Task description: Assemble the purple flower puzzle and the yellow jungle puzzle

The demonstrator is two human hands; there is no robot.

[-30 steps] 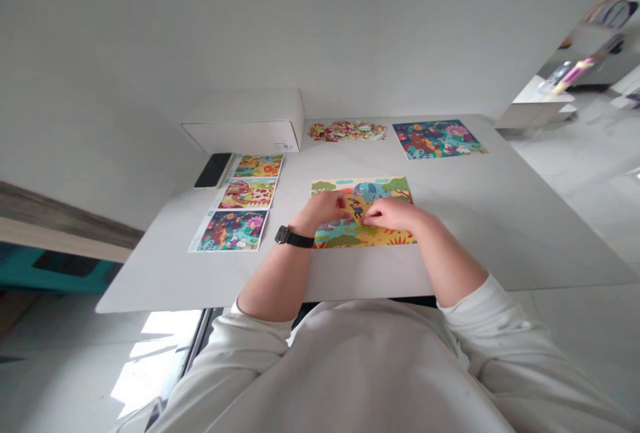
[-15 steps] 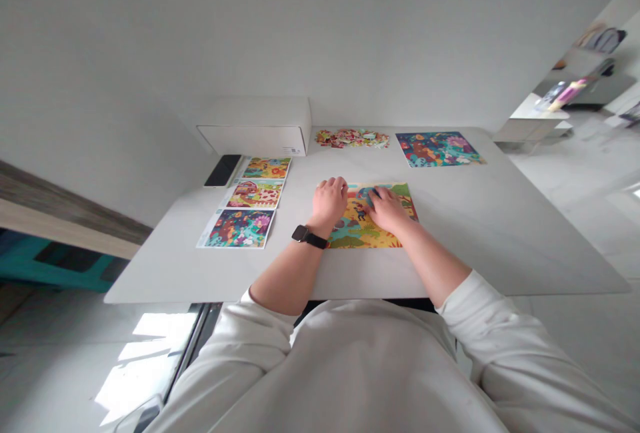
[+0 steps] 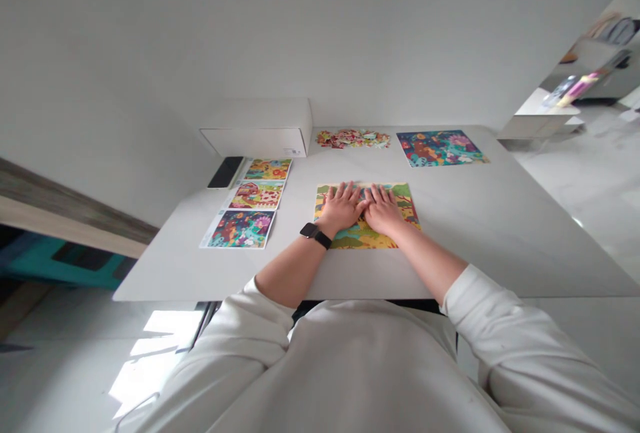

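A colourful jigsaw puzzle (image 3: 407, 208) with trees and animals lies flat on the white table (image 3: 480, 220) in front of me. My left hand (image 3: 341, 207) rests flat on its middle, fingers stretched out and slightly apart, a black watch (image 3: 315, 234) on the wrist. My right hand (image 3: 383, 209) lies flat beside it, touching it, fingers stretched forward over the picture. Neither hand holds anything.
A heap of loose puzzle pieces (image 3: 353, 138) lies at the table's far edge. A finished blue puzzle (image 3: 440, 147) sits far right. Three picture cards (image 3: 253, 201) lie in a column at left, beside a black phone (image 3: 226, 171) and a white box (image 3: 260, 128).
Both hands went from pinching at the middle of the puzzle to lying flat side by side on it, fingers spread. The view shifted slightly.
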